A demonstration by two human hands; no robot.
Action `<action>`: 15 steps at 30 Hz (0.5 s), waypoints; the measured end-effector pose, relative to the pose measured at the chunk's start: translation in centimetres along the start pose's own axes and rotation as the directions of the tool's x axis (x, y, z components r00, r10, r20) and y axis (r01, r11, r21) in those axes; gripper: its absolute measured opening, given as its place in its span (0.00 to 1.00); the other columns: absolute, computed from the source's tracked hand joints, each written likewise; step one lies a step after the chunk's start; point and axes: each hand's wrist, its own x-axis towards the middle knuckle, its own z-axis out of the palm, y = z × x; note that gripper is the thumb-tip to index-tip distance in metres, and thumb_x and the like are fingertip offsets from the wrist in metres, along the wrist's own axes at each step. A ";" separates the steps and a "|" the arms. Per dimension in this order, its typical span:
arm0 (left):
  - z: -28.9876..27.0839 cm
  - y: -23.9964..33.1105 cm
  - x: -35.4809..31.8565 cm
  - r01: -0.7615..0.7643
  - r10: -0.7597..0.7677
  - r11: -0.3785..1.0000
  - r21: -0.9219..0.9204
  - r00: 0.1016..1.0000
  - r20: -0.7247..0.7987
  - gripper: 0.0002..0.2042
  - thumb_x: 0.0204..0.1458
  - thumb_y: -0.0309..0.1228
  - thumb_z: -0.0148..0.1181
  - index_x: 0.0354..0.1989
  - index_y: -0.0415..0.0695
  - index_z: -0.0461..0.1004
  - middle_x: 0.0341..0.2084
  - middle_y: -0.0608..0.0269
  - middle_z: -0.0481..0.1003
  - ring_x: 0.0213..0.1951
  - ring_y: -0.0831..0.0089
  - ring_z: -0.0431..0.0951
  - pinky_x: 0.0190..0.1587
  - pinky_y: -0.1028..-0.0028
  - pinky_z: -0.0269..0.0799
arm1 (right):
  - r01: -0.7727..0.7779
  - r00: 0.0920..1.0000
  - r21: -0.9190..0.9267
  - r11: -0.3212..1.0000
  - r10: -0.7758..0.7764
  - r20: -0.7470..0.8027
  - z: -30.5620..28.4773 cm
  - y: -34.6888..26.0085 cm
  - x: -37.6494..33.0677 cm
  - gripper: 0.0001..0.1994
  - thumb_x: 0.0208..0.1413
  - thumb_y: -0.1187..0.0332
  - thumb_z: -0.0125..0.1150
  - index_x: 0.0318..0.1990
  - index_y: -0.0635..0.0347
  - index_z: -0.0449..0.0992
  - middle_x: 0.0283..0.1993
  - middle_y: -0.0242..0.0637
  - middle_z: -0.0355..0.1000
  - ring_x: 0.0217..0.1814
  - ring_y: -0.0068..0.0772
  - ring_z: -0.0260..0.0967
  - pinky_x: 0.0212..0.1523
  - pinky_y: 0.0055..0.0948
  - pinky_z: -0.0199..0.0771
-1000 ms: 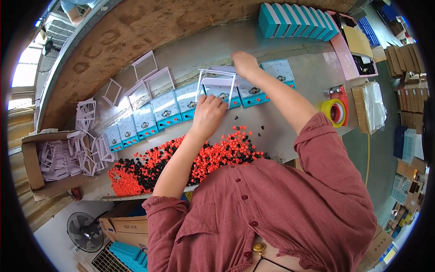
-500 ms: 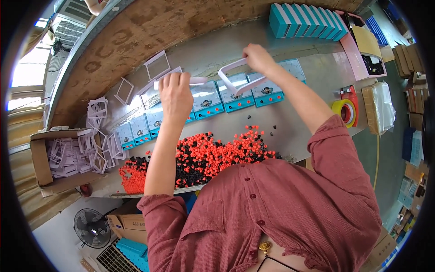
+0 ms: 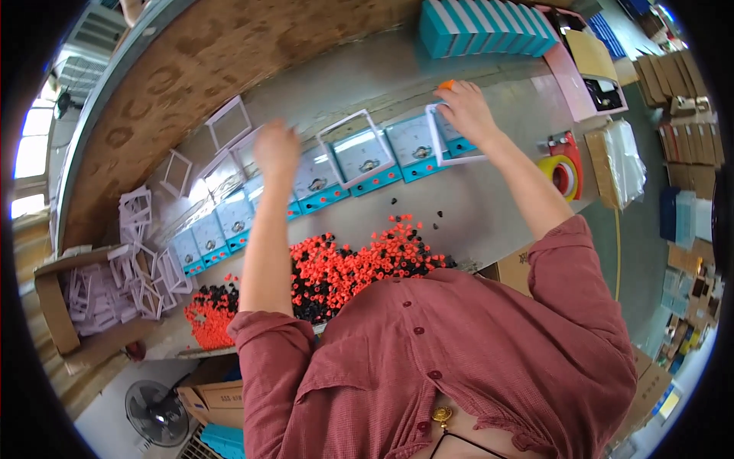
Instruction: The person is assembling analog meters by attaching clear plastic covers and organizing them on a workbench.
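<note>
My left hand (image 3: 277,149) is raised over the row of shallow turquoise boxes, its fingers smeared by motion, so I cannot make out anything in it. Closed at the far side of a white rectangular frame (image 3: 435,138), my right hand (image 3: 466,111) partly covers that frame. A small orange patch (image 3: 446,85) shows at its fingertips; what it is I cannot tell. Under this frame lies the rightmost box (image 3: 459,145). Between my hands, a second white frame (image 3: 329,158) sits around a box (image 3: 359,157) with a silvery round part and red and black pieces along its near edge.
Loose red and black pieces (image 3: 344,268) are heaped before me. More white frames fill a cardboard box (image 3: 57,314) at left, and some lie behind the row. Turquoise boxes (image 3: 489,30) stand upright at the back. Yellow tape (image 3: 556,177) is at right.
The white frame that was in my left hand now rests over a box, and that hand has moved left. My right hand has brought its frame down onto the rightmost box.
</note>
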 end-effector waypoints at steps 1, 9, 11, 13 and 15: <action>0.3 -2.6 0.4 0.071 -0.073 0.995 0.069 0.997 0.033 0.17 0.46 0.41 0.57 0.38 0.40 0.73 0.34 0.49 0.75 0.39 0.53 0.74 0.42 0.61 0.69 | -0.064 0.998 -0.054 0.996 0.065 0.001 0.6 0.2 -0.3 0.08 0.44 0.72 0.57 0.35 0.56 0.76 0.38 0.35 0.70 0.46 0.36 0.65 0.51 0.37 0.61; 2.0 -7.1 0.3 0.300 -0.273 0.950 -0.081 0.931 0.242 0.16 0.43 0.44 0.56 0.28 0.41 0.76 0.27 0.49 0.76 0.34 0.53 0.76 0.37 0.61 0.71 | -0.024 0.999 -0.159 0.987 0.020 -0.025 1.8 2.6 -0.6 0.07 0.50 0.67 0.54 0.34 0.54 0.78 0.35 0.34 0.73 0.50 0.35 0.65 0.59 0.42 0.55; 1.7 -6.6 0.5 0.290 -0.272 0.954 -0.069 0.941 0.201 0.15 0.43 0.42 0.55 0.28 0.41 0.76 0.26 0.49 0.76 0.33 0.52 0.76 0.37 0.61 0.71 | -0.123 0.992 -0.010 0.992 0.123 -0.028 3.5 3.8 -1.8 0.08 0.52 0.66 0.52 0.36 0.52 0.78 0.37 0.33 0.73 0.51 0.35 0.65 0.60 0.42 0.53; 0.2 -5.6 0.5 0.239 -0.234 0.969 -0.064 0.969 0.075 0.13 0.44 0.38 0.54 0.28 0.40 0.76 0.24 0.50 0.76 0.30 0.52 0.76 0.34 0.62 0.71 | -0.216 0.975 0.148 0.965 0.220 -0.011 4.2 4.0 -2.1 0.10 0.54 0.64 0.51 0.39 0.51 0.78 0.38 0.33 0.74 0.53 0.34 0.64 0.61 0.42 0.52; -1.3 -5.1 0.3 0.224 -0.223 0.958 -0.178 0.974 0.027 0.12 0.44 0.37 0.54 0.28 0.39 0.75 0.24 0.50 0.76 0.29 0.51 0.76 0.34 0.62 0.70 | -0.266 0.961 0.106 0.958 0.255 0.102 4.2 3.2 -2.0 0.12 0.55 0.60 0.51 0.41 0.48 0.77 0.44 0.34 0.73 0.56 0.37 0.62 0.64 0.43 0.47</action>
